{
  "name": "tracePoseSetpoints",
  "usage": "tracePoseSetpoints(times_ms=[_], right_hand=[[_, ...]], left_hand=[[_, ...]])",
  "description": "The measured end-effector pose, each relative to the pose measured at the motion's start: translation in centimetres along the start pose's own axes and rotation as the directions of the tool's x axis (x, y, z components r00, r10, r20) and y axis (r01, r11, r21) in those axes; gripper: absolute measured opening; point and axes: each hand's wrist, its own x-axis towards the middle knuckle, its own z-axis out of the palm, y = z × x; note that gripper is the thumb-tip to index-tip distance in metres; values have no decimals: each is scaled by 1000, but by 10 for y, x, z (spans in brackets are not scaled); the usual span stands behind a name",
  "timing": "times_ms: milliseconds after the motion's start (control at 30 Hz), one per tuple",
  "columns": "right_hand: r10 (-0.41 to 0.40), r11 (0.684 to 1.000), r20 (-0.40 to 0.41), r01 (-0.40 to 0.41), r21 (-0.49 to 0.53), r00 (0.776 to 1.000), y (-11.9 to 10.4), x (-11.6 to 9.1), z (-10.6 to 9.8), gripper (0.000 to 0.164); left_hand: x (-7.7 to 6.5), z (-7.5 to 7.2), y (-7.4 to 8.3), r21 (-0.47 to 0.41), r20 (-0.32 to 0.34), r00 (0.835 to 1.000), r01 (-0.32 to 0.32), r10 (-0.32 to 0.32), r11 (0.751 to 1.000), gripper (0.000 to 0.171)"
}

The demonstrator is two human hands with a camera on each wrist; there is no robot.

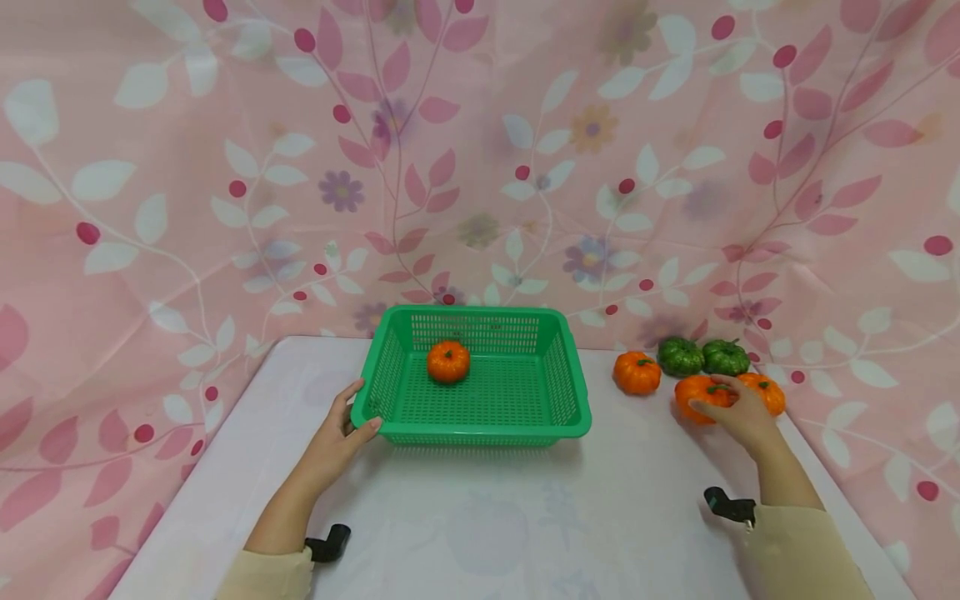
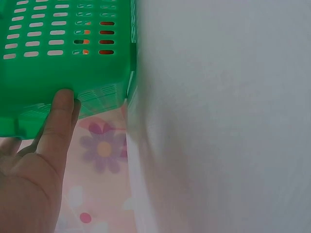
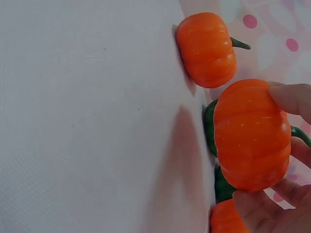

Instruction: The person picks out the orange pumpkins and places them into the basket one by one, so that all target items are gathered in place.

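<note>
A green plastic basket (image 1: 480, 430) with slotted walls stands on the table, and one small orange pumpkin (image 1: 448, 362) lies inside it. My left hand (image 1: 335, 446) holds the basket's near left corner, thumb on the front side and fingers along the left. In the left wrist view, a fingertip presses the basket wall (image 2: 43, 77). At the right, my right hand (image 1: 742, 412) grips another orange pumpkin (image 3: 252, 136) between thumb and fingers. A shadow falls on the cloth below this pumpkin, which has a green stem.
An orange pumpkin (image 1: 637, 372) and two green pumpkins (image 1: 681, 357) sit at the table's back right. One more orange pumpkin (image 1: 765, 393) lies behind my right hand. A pink floral curtain (image 1: 480, 167) hangs behind the white-covered table (image 1: 480, 525).
</note>
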Motion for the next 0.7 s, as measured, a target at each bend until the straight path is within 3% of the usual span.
tracePoseSetpoints(times_ms=[467, 700], right_hand=[[-8, 999, -36, 10, 46, 999, -20, -12, -9, 92], [-54, 996, -98, 61, 69, 994, -30, -16, -11, 85]], left_hand=[[-1, -1, 3, 2, 4, 1000, 2, -2, 1000, 80], [-1, 0, 1, 1, 3, 1000, 7, -7, 1000, 80]])
